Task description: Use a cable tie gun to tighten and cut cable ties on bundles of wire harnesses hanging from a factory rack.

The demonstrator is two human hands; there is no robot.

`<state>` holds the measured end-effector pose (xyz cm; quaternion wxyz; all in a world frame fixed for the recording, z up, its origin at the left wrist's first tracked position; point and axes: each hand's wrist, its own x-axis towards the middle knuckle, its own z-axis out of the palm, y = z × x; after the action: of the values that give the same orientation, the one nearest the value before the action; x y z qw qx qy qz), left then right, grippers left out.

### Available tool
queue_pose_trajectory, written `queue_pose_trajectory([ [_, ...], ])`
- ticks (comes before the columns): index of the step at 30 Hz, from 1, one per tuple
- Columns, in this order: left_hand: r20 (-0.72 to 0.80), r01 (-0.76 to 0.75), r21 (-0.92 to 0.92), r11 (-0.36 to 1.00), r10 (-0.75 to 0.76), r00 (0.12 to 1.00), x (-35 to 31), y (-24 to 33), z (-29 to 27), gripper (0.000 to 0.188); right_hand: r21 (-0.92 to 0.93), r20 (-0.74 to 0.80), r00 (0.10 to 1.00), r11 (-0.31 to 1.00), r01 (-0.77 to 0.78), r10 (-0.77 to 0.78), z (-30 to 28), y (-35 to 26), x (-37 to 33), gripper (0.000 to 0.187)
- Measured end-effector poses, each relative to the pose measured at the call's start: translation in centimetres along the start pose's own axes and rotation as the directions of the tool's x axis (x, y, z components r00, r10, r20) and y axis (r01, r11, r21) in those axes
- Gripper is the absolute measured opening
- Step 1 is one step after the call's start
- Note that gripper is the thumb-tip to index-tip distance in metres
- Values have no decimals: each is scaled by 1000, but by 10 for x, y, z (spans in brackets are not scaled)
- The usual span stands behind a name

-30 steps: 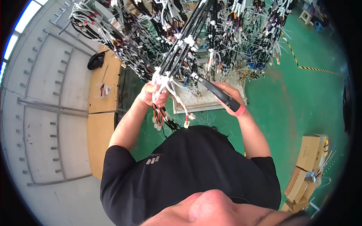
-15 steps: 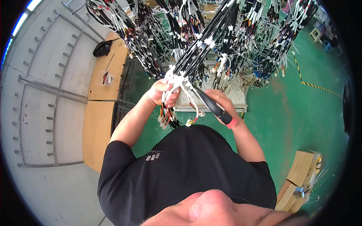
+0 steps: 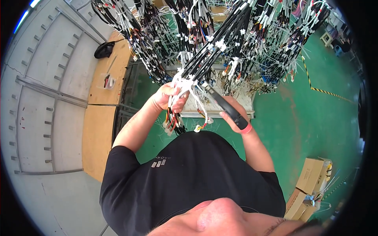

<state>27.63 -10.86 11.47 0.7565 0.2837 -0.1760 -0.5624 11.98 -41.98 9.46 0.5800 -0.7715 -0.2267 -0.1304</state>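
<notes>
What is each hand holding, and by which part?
Left hand: black-white wire bundle, near its lower end. Right hand: long black tool, by its handle.

Bright, even light fills the middle, a blue-white light strip [image 3: 21, 21] glares at the upper left, fisheye distortion bows the metal rails [image 3: 51, 93] at left, and the right edge turns dim and soft against black corners.

The bare left hand [image 3: 172, 96] is curled in a grip. The bare right hand [image 3: 238, 105] is curled too, near it. The bare left forearm [image 3: 136, 125] and bare right forearm [image 3: 259, 150] slant forward and inward.
</notes>
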Motion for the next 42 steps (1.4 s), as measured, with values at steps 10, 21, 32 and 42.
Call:
queue_pose_trajectory([
  [10,39,16,-20,1000,-15,999,-2,-1,-10,48,12,-19,993,993,-116,117,16,-22,1,46],
  [21,34,-11,3,1000,11,999,-3,1,-6,48,-75,35,999,997,4,-1,26,-4,-9,47],
  [32,53,42,-6,999,-41,998,-2,6,-5,49,84,72,989,988,-132,126,14,-9,-2,55],
  [42,60,22,-11,1000,-21,998,-2,6,-3,50,-148,-17,1000,989,7,-10,17,-21,5,51],
])
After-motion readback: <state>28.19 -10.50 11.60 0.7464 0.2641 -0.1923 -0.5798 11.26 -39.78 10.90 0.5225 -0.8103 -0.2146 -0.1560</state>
